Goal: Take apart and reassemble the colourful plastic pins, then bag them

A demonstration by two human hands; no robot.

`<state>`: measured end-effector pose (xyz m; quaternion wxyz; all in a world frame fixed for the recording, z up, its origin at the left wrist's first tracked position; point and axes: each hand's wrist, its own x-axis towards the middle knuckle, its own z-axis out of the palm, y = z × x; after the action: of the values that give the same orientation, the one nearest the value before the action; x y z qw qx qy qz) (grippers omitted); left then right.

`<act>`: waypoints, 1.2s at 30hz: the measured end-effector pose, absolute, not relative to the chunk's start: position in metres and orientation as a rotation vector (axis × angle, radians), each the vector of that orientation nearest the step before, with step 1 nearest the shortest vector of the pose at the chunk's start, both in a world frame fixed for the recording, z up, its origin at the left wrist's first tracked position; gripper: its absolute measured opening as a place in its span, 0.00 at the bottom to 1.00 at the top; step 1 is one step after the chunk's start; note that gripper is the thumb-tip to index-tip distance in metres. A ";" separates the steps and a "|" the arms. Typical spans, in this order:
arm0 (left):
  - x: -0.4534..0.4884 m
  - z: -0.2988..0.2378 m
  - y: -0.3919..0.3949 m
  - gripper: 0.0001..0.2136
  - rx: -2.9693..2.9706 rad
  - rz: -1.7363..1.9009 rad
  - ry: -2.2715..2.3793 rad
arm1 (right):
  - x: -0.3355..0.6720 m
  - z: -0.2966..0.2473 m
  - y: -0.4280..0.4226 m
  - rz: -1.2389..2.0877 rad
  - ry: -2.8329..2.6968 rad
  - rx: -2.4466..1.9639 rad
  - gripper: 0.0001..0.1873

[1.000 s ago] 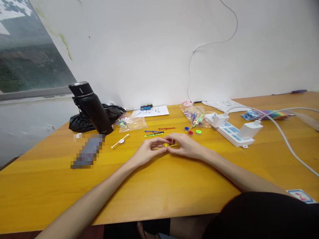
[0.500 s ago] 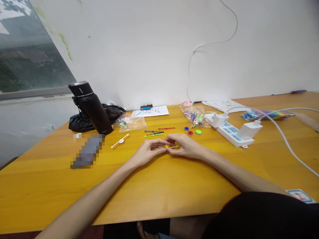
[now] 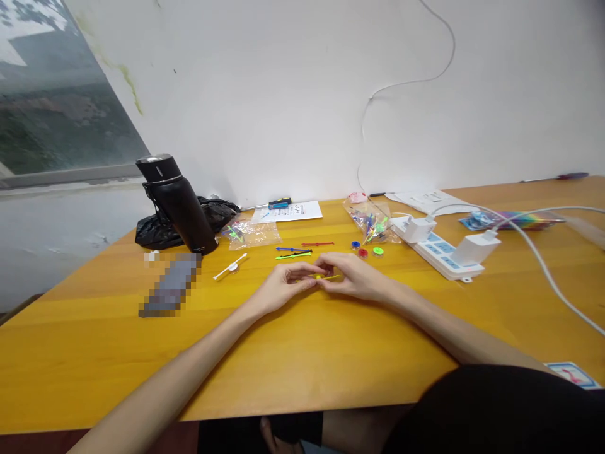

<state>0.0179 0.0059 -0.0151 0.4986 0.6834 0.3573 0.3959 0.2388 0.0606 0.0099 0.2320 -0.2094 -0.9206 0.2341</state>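
Hardly anything has moved since a second ago. My hands are in the same spot at the centre of the frame, but the round yellow bit that showed between my fingertips is now mostly covered.

My left hand and right hand meet fingertip to fingertip, fingers curled in, and both pinch the yellow piece just above the table. Only a thin yellow sliver pokes out under my right fingers.

It looks like light, thin plastic. I'd guess it's springy along the shaft, easy to bend and a bit slick, so the thicker round hub is the safer place to grip.

Up-frame, just beyond my fingers, lie the blue and green sticks. The coloured discs are to their right, and the white stick is off to the left.
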 end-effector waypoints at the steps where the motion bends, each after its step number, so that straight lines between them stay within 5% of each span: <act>1: 0.019 -0.014 0.006 0.16 1.656 0.965 0.866 | 0.239 0.010 0.060 0.652 -2.526 -0.575 0.05; 7: 0.017 -0.008 0.009 0.17 1.601 1.136 0.943 | 0.239 0.014 0.061 0.749 -2.338 -0.637 0.15; 23: 0.010 -0.014 0.016 0.21 1.446 1.190 0.982 | 0.241 0.018 0.061 0.587 -2.200 -0.806 0.14; 36: 0.002 -0.004 0.010 0.13 2.001 0.977 1.313 | 0.241 0.016 0.064 0.581 -2.137 -0.848 0.12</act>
<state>0.0020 0.0100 -0.0041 0.2750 0.7442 0.4883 0.3634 0.2410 0.0643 0.0161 0.3757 -0.3313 -0.8352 0.2272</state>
